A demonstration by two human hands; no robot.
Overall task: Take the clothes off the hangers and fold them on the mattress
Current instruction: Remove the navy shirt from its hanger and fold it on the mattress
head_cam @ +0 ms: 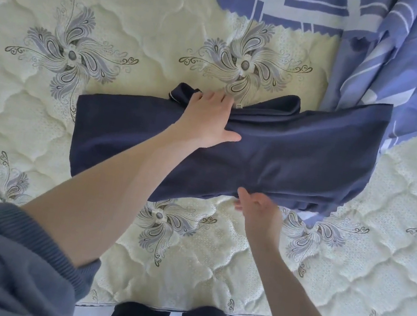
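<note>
I log the dark navy fabric garment (285,160) lying as a long folded band across the middle of the cream quilted mattress (40,128) with grey-blue floral motifs. Its far right corner overlaps the blue-and-white patterned sheet (412,68); its left end stops on bare mattress.

Left hand (208,119): flat, fingers straight, thumb spread, pressing the garment near the collar.

Right hand (257,208): at the garment's near edge, fingertips touching the hem; I cannot tell whether it grips.

Open mattress lies left of the garment and between it and the mattress's near border. A grey ribbed sleeve (18,249) sits bunched on the left arm.
</note>
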